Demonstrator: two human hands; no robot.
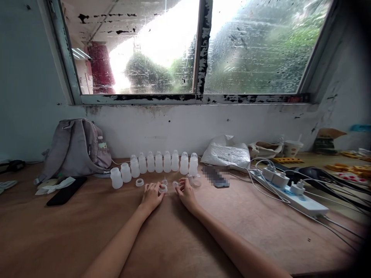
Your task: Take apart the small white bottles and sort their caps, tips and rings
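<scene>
My left hand (pixel 152 195) is closed, thumb and fingers on a white bottle ring (pixel 163 188) low over the table. Close by, my right hand (pixel 186 193) pinches a small clear piece (pixel 175 184), perhaps a dome-shaped cap; its shape is partly behind my fingers. Just beyond the hands stands a clear bottle nipple (pixel 164 180). Another white ring (pixel 139 182) lies left of my left hand, and a pale round piece (pixel 197 182) lies right of my right hand. Frosted baby bottles (pixel 158 162) stand in a row behind; the two leftmost, including this bottle (pixel 116 178), have no tops.
On the left are a grey backpack (pixel 74 146), a black phone (pixel 66 191) and crumpled tissue (pixel 56 186). A silver padded bag (pixel 227 152) leans by the wall, with a partly blurred phone (pixel 220 183) before it. A power strip (pixel 307 202) with plugs and cables crosses the right side.
</scene>
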